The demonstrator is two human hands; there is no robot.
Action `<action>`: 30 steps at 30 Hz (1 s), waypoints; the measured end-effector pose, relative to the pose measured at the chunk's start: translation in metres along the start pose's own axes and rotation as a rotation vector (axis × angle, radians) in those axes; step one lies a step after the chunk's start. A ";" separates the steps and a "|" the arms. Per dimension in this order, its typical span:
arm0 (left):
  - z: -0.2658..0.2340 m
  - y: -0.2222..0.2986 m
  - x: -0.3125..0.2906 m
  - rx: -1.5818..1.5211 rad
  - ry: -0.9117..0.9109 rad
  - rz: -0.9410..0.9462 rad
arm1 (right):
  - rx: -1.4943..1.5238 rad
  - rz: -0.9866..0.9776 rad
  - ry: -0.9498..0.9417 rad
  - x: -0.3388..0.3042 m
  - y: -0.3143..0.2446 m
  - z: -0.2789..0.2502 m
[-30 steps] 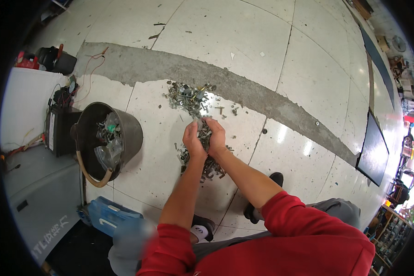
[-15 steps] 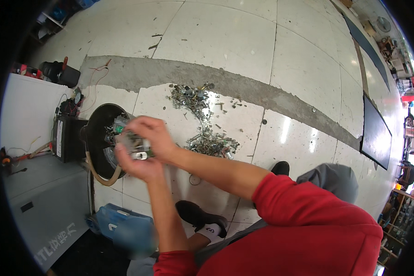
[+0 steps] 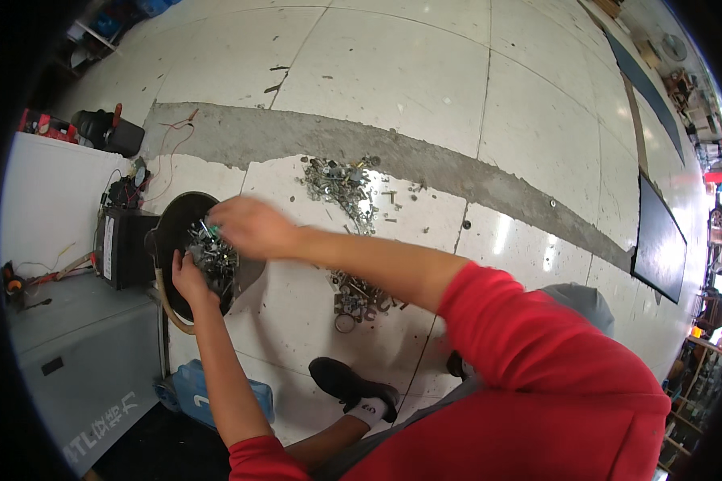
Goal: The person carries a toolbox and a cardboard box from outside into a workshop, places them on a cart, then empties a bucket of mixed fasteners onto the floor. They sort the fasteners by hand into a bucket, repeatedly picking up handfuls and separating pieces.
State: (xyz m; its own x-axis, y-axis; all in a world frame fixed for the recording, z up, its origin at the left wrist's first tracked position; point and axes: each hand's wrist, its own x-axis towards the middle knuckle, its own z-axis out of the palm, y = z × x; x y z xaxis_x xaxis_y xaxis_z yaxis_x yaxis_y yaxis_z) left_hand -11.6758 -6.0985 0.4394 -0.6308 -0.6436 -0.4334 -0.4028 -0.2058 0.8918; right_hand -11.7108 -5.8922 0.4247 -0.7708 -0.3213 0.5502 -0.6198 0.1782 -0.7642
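A dark bucket [image 3: 178, 210] tilts toward me on the left, with a heap of bolts, screws and small metal parts [image 3: 221, 268] inside. My left hand [image 3: 191, 282] reaches into it beside the heap, thumb and fingers apart and nothing visible in its grasp. My right hand [image 3: 255, 228] is over the bucket's right side, smeared by motion. Its fingers point at the heap near a small green piece [image 3: 213, 230]; whether they hold anything is unclear. On the floor lie a far pile of loose hardware [image 3: 338, 183] and a nearer one [image 3: 357, 297], partly hidden under my right forearm.
A grey cabinet [image 3: 80, 361] stands at the left, with a black battery-like box [image 3: 124, 248] by the bucket. Below the bucket lies a blue case [image 3: 196, 393]. My black shoe [image 3: 349, 383] rests near the close pile. A dark flat panel [image 3: 658, 240] lies at the far right.
Cupped together around metal parts half a second ago, my hands have now separated. The left went down and left into the bucket, where the heap of hardware now shows; the right shifted slightly up.
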 end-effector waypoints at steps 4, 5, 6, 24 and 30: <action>0.071 -0.003 -0.006 0.482 0.229 0.950 | -0.554 0.704 0.069 -0.073 0.145 -0.185; 0.090 0.004 -0.014 0.525 0.163 1.074 | -0.824 0.870 -0.020 -0.086 0.169 -0.225; 0.108 0.009 -0.023 0.544 0.083 1.280 | -0.781 0.939 0.036 -0.099 0.187 -0.261; 0.364 -0.185 0.048 0.974 -0.200 0.379 | -1.112 0.740 0.258 -0.217 0.208 -0.427; 0.411 -0.227 -0.047 0.875 -0.501 0.830 | -1.051 0.772 0.106 -0.264 0.218 -0.443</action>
State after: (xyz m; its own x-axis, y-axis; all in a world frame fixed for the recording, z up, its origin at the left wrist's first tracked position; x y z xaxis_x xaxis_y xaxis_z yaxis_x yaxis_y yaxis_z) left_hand -11.8274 -5.7181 0.2041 -0.9988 0.0356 0.0325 0.0481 0.7847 0.6180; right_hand -11.7077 -5.3570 0.2621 -0.9549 0.2555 0.1514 0.2036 0.9344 -0.2924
